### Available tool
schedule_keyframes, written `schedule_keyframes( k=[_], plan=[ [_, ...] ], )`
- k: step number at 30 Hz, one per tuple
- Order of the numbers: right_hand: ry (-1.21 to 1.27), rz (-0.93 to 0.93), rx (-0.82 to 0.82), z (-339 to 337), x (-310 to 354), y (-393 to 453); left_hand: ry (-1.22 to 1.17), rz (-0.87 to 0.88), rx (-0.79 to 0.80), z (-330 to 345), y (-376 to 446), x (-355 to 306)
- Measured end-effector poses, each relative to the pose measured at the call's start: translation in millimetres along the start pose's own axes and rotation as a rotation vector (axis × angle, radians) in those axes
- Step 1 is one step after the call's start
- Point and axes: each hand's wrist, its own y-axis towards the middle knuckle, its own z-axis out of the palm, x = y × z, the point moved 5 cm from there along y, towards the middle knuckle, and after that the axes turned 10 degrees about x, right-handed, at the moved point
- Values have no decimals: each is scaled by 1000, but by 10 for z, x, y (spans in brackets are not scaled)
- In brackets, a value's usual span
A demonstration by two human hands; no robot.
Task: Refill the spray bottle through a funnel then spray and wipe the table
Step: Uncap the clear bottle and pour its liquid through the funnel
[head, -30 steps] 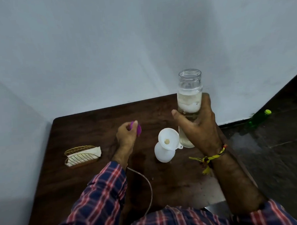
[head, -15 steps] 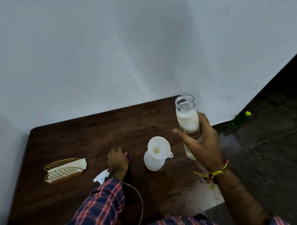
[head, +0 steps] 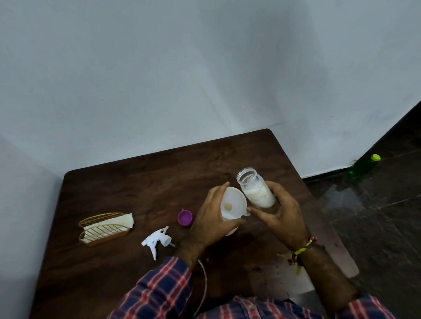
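Note:
A white funnel sits in the mouth of the white spray bottle, which stands on the dark wooden table. My left hand wraps around the funnel and the bottle's top. My right hand grips a clear open jar of whitish liquid, tilted with its mouth up and to the left, right beside the funnel. The white spray trigger head lies on the table to the left. A purple cap stands just beyond it.
A gold wire holder with white napkins stands at the table's left. A green bottle with a yellow cap lies on the dark floor by the wall at right. A thin cord hangs near my chest.
My left hand set the purple cap down on the table and moved right to hold the funnel and bottle. My right hand brought the jar down beside the funnel and tilted it.

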Motion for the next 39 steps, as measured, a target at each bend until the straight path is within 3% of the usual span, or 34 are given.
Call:
schedule_keyframes(
  k=[8, 20, 39],
  plan=[
    [-252, 108, 90, -30, -239, -122, -19, -40, -85, 40, 29, 7],
    [-616, 80, 211, -109, -285, -82, 23, -33, -95, 84, 54, 50],
    [-748, 69, 276, -145, -233, 85, 51, -38, -121, 141, 98, 38]
  ],
)
